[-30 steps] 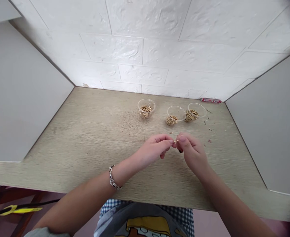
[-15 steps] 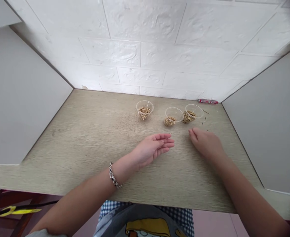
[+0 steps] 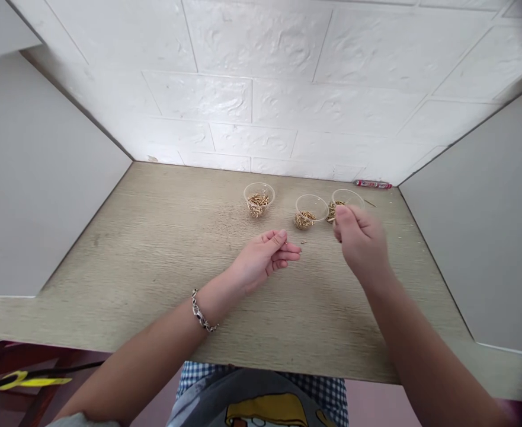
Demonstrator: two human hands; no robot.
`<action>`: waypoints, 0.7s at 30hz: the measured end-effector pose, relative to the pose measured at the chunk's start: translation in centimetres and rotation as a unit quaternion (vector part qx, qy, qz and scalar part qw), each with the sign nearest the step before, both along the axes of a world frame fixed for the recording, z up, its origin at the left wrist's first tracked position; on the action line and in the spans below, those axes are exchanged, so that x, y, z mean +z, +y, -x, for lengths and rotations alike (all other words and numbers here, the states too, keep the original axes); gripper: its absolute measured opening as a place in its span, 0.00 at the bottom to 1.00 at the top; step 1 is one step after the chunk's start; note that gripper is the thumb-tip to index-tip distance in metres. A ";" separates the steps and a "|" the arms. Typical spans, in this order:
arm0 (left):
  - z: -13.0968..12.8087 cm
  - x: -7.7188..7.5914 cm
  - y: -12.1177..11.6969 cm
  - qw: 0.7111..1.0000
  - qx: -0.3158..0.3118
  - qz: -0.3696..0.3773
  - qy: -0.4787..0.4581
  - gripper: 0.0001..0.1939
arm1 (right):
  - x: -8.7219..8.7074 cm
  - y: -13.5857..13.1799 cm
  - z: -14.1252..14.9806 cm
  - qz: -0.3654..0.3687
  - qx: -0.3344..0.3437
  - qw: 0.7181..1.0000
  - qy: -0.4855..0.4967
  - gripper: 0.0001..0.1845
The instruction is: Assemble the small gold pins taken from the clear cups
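Note:
My left hand (image 3: pixel 267 256) is over the middle of the table, palm partly up, thumb pressed against the index finger. Something tiny shows at that pinch, too small to name. My right hand (image 3: pixel 362 240), slightly blurred, is closed in front of the right clear plastic cup (image 3: pixel 348 192) and covers part of it; what its fingers hold is hidden. Small brass-coloured pins fill the bottoms of this cup, the middle cup (image 3: pixel 311 207) and the left cup (image 3: pixel 259 198). One small pin (image 3: pixel 304 242) lies on the table just beyond my left fingertips.
A red pen-like tube (image 3: pixel 372 184) lies against the white brick wall (image 3: pixel 225 98). Near it is a thin stick (image 3: pixel 370 203). Brown specks (image 3: pixel 227 224) are scattered by the left cup. Grey panels (image 3: pixel 42 172) close off both sides of the wooden table (image 3: pixel 154 249).
My right hand has moved up toward the right cup, now covering part of it. My left hand has shifted slightly left and up, its thumb now closed on the index finger.

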State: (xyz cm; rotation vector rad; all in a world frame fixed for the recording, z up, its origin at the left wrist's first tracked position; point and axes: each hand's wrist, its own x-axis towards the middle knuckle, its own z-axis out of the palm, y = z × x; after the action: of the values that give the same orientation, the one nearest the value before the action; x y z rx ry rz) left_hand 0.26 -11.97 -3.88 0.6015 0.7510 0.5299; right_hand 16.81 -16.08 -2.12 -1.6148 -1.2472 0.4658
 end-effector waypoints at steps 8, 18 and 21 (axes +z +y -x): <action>0.4 -0.5 0.6 0.997 0.004 0.016 -0.080 0.09 | -2.5 0.7 2.4 -0.004 0.067 0.981 0.185 0.24; 0.5 0.0 0.4 0.993 0.020 0.054 -0.099 0.21 | -3.0 0.1 1.9 -0.004 0.059 0.974 0.221 0.23; 0.4 0.0 0.3 0.994 0.024 0.048 -0.091 0.26 | -3.0 0.0 2.0 -0.005 0.062 0.973 0.223 0.23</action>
State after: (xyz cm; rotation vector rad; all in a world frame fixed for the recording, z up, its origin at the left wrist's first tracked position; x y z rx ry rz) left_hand -0.19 -11.63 -3.89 0.4399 0.6164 0.5801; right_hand 14.78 -16.10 -5.08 -1.3311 -1.0055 0.8475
